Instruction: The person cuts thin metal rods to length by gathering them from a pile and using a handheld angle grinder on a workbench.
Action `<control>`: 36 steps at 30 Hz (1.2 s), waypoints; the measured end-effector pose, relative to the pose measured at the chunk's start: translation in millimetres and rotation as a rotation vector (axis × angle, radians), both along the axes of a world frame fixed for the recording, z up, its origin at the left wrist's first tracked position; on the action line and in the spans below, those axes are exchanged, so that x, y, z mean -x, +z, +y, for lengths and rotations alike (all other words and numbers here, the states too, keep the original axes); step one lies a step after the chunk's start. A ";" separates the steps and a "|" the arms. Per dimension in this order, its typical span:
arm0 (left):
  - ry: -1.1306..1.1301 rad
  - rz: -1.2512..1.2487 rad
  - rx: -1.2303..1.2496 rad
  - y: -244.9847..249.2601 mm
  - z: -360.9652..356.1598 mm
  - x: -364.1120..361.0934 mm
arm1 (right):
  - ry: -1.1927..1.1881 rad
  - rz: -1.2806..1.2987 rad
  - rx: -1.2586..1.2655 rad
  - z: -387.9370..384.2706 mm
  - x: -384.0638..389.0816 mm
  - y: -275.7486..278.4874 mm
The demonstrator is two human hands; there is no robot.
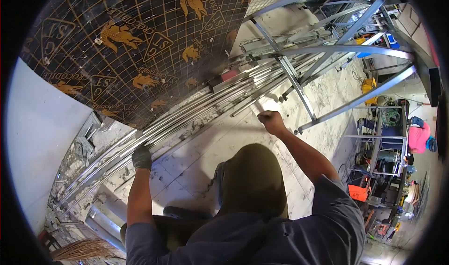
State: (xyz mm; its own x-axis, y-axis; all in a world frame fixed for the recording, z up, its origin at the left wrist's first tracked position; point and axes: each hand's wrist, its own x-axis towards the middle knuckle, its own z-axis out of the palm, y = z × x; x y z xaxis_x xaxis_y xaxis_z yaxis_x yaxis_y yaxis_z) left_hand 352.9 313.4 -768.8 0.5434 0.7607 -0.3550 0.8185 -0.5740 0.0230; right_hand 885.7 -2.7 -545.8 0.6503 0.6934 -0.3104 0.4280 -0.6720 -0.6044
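Note:
A bundle of long, shiny metal tubes [187,117] lies diagonally across the floor in front of me. My left hand [141,157], in a dark glove, is at the near side of the bundle with its fingers closed on a metal tube; the fingertips are partly hidden. Further right, my right hand [270,121] is closed above the pale floor, close to the bundle's near edge. Whatever its dark-looking fingers hold, if anything, cannot be made out.
A dark board [163,45] printed with golden crocodiles stands behind the tubes. At the right rises a welded metal frame [304,96]. Shelving [379,148] with tools is further right, where a person in pink [419,136] is visible. A straw broom [82,249] lies bottom left.

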 end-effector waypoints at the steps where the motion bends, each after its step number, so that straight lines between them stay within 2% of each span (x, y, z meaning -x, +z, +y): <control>1: 0.072 0.032 0.043 -4.9 1.2 -1.2 | 0.026 -0.116 0.056 11.9 -17.7 -22.4; 3: -0.009 0.075 0.000 16.6 -6.5 4.1 | 0.212 -0.268 0.211 35.5 -66.2 -74.9; 5: -0.110 0.119 -0.009 51.0 -12.2 13.1 | 0.143 -0.446 0.199 44.7 -113.8 -156.8; 7: -0.155 0.127 0.048 68.8 -12.5 35.7 | 0.185 -0.435 0.322 79.7 -122.4 -151.2; 9: -0.155 0.136 0.060 93.9 -18.4 52.9 | 0.305 -0.505 0.312 81.3 -156.7 -203.6; 10: -0.107 0.176 0.094 112.9 -20.4 54.7 | 0.238 -0.360 0.469 104.2 -136.0 -163.7; 11: -0.064 0.200 0.103 111.4 -20.4 66.1 | 0.434 -0.369 0.470 105.3 -146.0 -170.6; 12: -0.019 0.239 0.114 110.2 -19.7 75.6 | 0.292 -0.279 0.508 121.7 -131.9 -152.3; 13: 0.023 0.277 0.133 111.7 -22.3 82.2 | 0.337 -0.352 0.495 108.8 -164.9 -206.4; 14: 0.049 0.286 0.144 115.3 -25.0 86.5 | 0.438 -0.400 0.597 117.2 -168.5 -208.7; 15: 0.069 0.294 0.159 118.6 -29.3 88.6 | 0.416 -0.382 0.629 129.3 -145.8 -170.8; 16: 0.065 0.317 0.157 119.1 -32.3 89.4 | 0.434 -0.387 0.705 137.7 -141.5 -159.8; 17: 0.055 0.340 0.154 119.2 -34.9 89.3 | 0.497 -0.406 0.680 134.9 -146.4 -164.5; 18: 0.072 0.326 0.186 121.1 -36.6 87.3 | 0.503 -0.384 0.624 120.0 -180.9 -209.1; 20: 0.059 0.252 0.211 128.5 -42.6 80.9 | 0.985 -0.554 0.379 114.0 -165.7 -173.7; 21: 0.068 0.229 0.234 127.2 -46.3 78.0 | 1.315 -0.844 0.279 94.7 -214.3 -232.1; 23: 0.031 0.190 0.245 113.5 -54.8 77.9 | 1.394 -0.824 0.434 101.1 -206.5 -216.8; 26: 0.000 0.216 0.298 99.0 -60.2 71.0 | 1.398 -0.641 0.609 108.4 -198.7 -190.8; 29: 0.005 0.179 0.332 94.5 -63.9 68.0 | 1.334 -0.960 0.316 52.7 -254.1 -265.5; 32: 0.029 0.170 0.358 109.1 -57.7 68.0 | 0.618 -0.349 0.641 85.5 -191.4 -201.9; 35: 0.082 0.173 0.359 116.8 -51.2 76.4 | 0.970 -0.470 0.779 100.9 -181.3 -175.7; 36: 0.114 0.174 0.351 118.5 -50.3 81.6 | 0.936 -0.395 0.754 103.1 -184.2 -181.4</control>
State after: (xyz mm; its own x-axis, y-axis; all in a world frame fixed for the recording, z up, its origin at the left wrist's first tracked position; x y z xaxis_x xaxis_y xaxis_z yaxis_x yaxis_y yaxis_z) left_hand 271.3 263.1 -650.3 0.3717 0.6285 -0.6833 0.8852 -0.4616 0.0569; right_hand 1069.9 100.4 -727.2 0.1466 0.6728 -0.7251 0.9879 -0.1364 0.0732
